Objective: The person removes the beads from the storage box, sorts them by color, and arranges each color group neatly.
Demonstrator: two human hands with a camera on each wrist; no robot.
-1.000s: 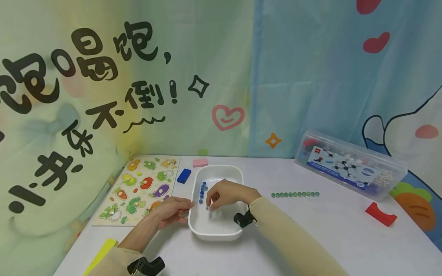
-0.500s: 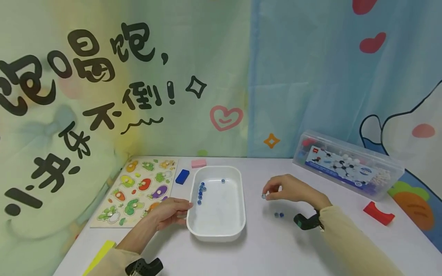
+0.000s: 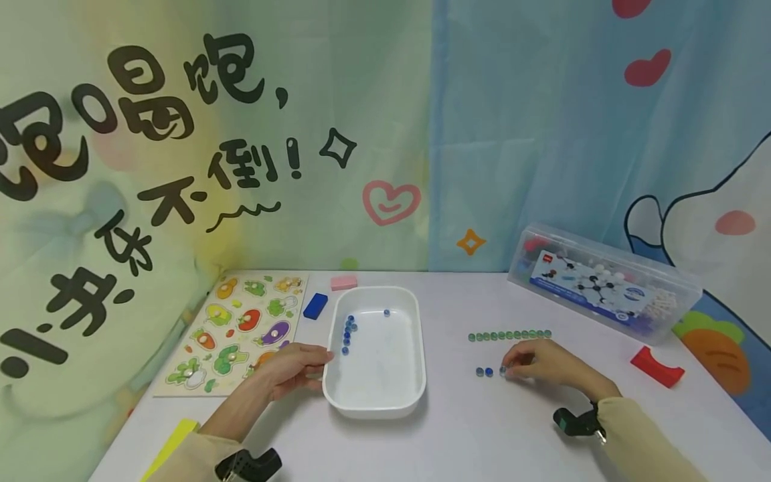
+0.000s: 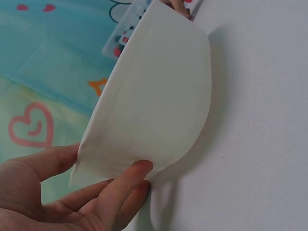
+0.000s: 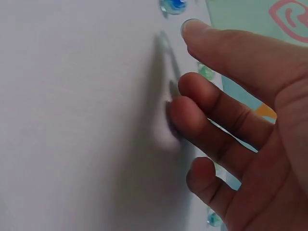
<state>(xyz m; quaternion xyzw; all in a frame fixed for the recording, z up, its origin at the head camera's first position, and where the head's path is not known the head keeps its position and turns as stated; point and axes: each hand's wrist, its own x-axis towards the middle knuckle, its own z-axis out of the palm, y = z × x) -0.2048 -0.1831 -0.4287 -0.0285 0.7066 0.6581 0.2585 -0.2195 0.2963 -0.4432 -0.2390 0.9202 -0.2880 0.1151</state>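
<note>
My left hand point(image 3: 298, 368) holds the white tray point(image 3: 373, 405) by its left rim. The left wrist view shows the thumb at the rim and fingertips point(image 4: 142, 167) against the tray's outer wall. Inside the tray, several blue marbles point(image 3: 349, 328) cluster along the left side, and one lone marble point(image 3: 387, 313) lies near the back. On the table to the right, my right hand point(image 3: 542, 365) pinches a clear bluish glass marble point(image 3: 502, 370). Two marbles point(image 3: 488, 372) lie just left of it. In the right wrist view, a blue-swirled marble point(image 5: 173, 5) shows beyond the thumb tip; the index finger is hidden.
A row of green marbles point(image 3: 508, 335) lies behind the right hand. A clear plastic box point(image 3: 602, 288) stands at the back right, a red block point(image 3: 656, 367) before it. Left are a vegetable puzzle board point(image 3: 205, 358), a blue block point(image 3: 316, 306), a pink block point(image 3: 344, 282) and a yellow piece point(image 3: 171, 445).
My right hand has gone from inside the tray out to the right with a marble, lowering it beside two marbles on the table. The left hand stays at the tray's rim.
</note>
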